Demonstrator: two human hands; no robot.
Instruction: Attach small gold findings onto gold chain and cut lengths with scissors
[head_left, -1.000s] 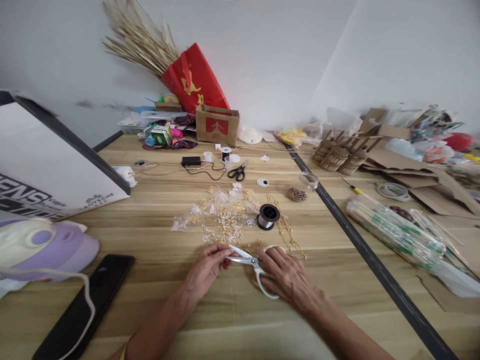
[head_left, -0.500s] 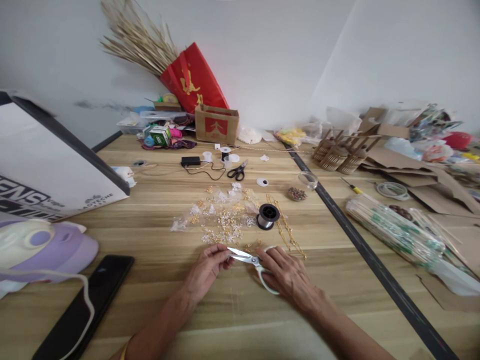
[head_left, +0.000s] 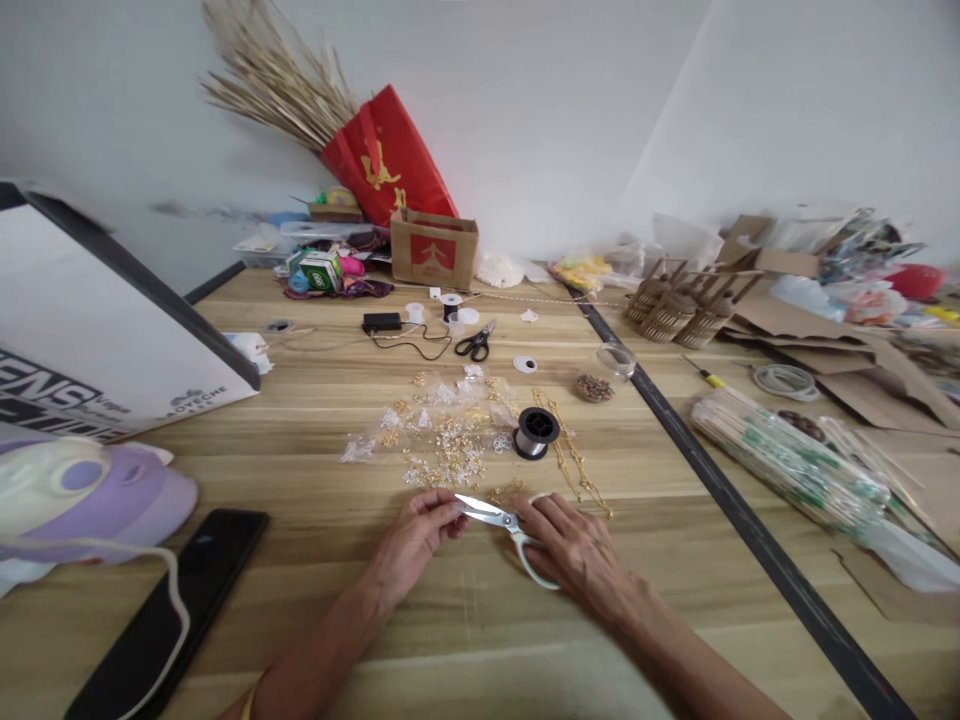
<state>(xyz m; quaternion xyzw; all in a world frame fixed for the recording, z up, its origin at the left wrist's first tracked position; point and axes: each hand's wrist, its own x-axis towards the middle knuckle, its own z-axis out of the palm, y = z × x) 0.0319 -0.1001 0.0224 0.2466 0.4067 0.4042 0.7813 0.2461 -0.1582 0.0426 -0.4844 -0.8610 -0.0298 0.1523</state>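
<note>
My right hand (head_left: 574, 548) grips the white handles of a pair of scissors (head_left: 491, 516) low on the wooden table (head_left: 315, 480); the blades point left. My left hand (head_left: 416, 535) pinches something too small to make out right at the blade tips. Just beyond my hands lie small clear bags of gold and silver beads (head_left: 442, 430), a black spool of clear thread (head_left: 535, 432) and a gold chain (head_left: 574, 460).
A black phone (head_left: 172, 610) and a purple and white cap (head_left: 82, 490) lie at left by a white box (head_left: 97, 330). Black scissors (head_left: 475, 343), a cable box and spools sit farther back. A black strip (head_left: 720, 490) separates off cardboard and bagged sticks (head_left: 787, 460) at right.
Both hands and the scissors stay nearly in place; the blades have shifted only slightly between frames.
</note>
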